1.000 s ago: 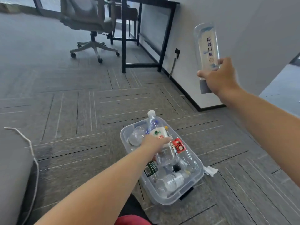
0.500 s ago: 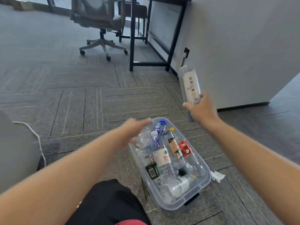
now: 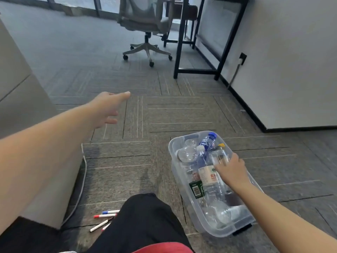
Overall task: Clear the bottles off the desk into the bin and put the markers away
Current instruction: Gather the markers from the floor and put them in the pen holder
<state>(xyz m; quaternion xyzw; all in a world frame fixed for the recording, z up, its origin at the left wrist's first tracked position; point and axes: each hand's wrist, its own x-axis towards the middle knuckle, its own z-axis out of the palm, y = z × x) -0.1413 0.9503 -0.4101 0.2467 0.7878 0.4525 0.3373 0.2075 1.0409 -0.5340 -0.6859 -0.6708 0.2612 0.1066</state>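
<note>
A clear plastic bin (image 3: 205,229) sits on the carpet at the lower right and holds several empty bottles, among them a blue-capped one (image 3: 208,140) and a white-labelled one (image 3: 209,176). My right hand (image 3: 231,172) reaches into the bin, its fingers closed on a clear bottle (image 3: 219,155) that lies on top of the others. My left hand (image 3: 107,108) hovers above the floor at the centre left, fingers spread and holding nothing. Several markers (image 3: 104,216) with blue, red and black caps lie on the carpet beside my knee.
A grey cabinet (image 3: 20,92) stands along the left, with a white cable (image 3: 84,178) running down its edge. An office chair (image 3: 146,28) and a black desk frame (image 3: 179,52) are at the back. A white wall (image 3: 291,70) is on the right. My knee in black trousers (image 3: 145,220) is at the bottom.
My right hand has come down from beside the wall and lowered the clear bottle into the bin. My left hand has left the bin and swung up to the left, empty.
</note>
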